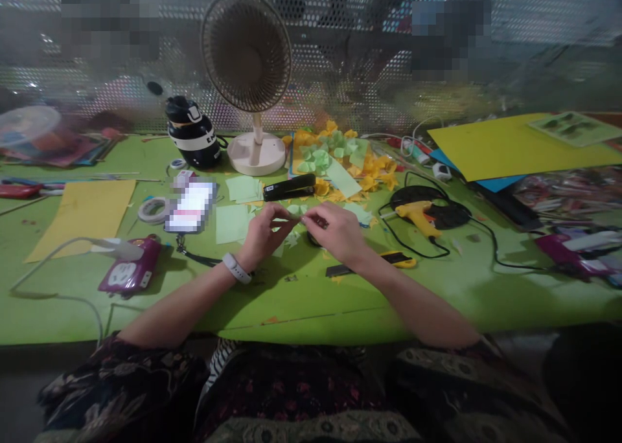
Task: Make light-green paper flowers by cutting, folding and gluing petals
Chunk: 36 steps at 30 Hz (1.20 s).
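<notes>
Patterned dark clothing (pixel 301 391) sits below the near edge of the green worktop (pixel 301 307). At its middle, left hand (pixel 262 232) and right hand (pixel 335 232) meet, pinching a small pale paper scrap (pixel 297 217), hard to make out. A fan (pixel 247 61) and mesh screen (pixel 534 15) line the far edge.

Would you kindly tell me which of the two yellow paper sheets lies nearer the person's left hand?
The duller yellow sheet left of the tape roll, on the side of the left hand; the brighter sheet lies far right, beyond the glue gun.
</notes>
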Each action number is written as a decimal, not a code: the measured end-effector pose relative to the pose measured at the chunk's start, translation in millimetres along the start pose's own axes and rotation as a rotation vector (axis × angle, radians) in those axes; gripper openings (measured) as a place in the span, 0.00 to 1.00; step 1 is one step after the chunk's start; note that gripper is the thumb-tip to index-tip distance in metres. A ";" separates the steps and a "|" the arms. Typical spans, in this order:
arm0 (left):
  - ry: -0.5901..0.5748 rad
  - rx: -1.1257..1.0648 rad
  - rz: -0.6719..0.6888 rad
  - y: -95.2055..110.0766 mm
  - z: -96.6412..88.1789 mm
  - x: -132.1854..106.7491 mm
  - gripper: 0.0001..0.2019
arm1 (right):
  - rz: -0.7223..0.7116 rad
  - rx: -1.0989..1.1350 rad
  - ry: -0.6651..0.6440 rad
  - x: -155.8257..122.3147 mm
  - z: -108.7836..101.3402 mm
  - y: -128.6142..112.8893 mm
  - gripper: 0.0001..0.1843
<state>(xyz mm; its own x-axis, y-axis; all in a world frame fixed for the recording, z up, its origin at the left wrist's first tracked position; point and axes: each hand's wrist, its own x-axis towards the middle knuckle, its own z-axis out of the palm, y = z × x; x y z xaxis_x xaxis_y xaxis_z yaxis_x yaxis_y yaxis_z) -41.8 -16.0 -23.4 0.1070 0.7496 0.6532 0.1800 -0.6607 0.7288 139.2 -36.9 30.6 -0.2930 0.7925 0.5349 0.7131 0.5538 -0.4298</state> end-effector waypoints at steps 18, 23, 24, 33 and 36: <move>-0.005 -0.001 -0.009 1.9 -0.1 -0.8 0.11 | 0.047 0.044 -0.003 -0.9 2.5 -0.4 0.06; -0.004 0.011 -0.019 1.9 -0.3 -1.1 0.12 | 0.052 0.065 -0.001 -0.5 1.8 -0.8 0.07; 0.001 0.013 -0.016 2.1 -0.4 -0.9 0.11 | 0.056 0.080 -0.001 -0.2 1.0 -1.4 0.08; -0.017 0.033 -0.026 4.0 -3.0 0.2 0.11 | 0.084 0.067 0.009 1.7 -8.2 -4.8 0.10; -0.024 0.035 -0.020 3.8 -2.9 -0.2 0.10 | 0.073 0.004 0.024 1.3 -6.9 -3.8 0.14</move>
<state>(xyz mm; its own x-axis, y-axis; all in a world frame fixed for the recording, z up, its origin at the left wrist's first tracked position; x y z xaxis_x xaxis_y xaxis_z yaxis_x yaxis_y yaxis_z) -43.9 -18.8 -20.2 0.1263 0.7635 0.6333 0.2165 -0.6442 0.7335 140.5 -39.8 38.0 -0.2251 0.8246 0.5190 0.7294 0.4958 -0.4713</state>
